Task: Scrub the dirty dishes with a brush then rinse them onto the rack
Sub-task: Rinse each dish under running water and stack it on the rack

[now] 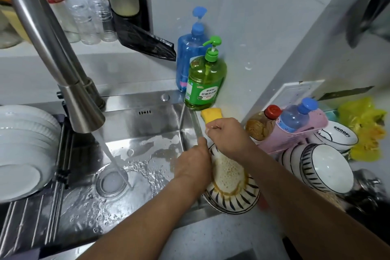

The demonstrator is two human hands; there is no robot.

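Observation:
A striped bowl (pixel 232 198) with foamy brown water inside leans on the sink's right edge. My left hand (pixel 193 164) grips its left rim. My right hand (pixel 228 135) is above the bowl's far rim and grips a yellow sponge (pixel 211 114), which sticks up past the fingers. Clean white plates (pixel 23 145) stand stacked on the rack (pixel 31 217) at the left. More dirty striped bowls (pixel 325 167) lean in a row on the counter to the right.
The tap (pixel 84 110) runs a stream into the steel sink (pixel 135 124) near the drain (pixel 111 181). A green soap bottle (pixel 203 86) and a blue one (pixel 187 57) stand behind the sink corner. Other bottles (pixel 293 120) and a Snoopy bowl (pixel 337 135) crowd the right counter.

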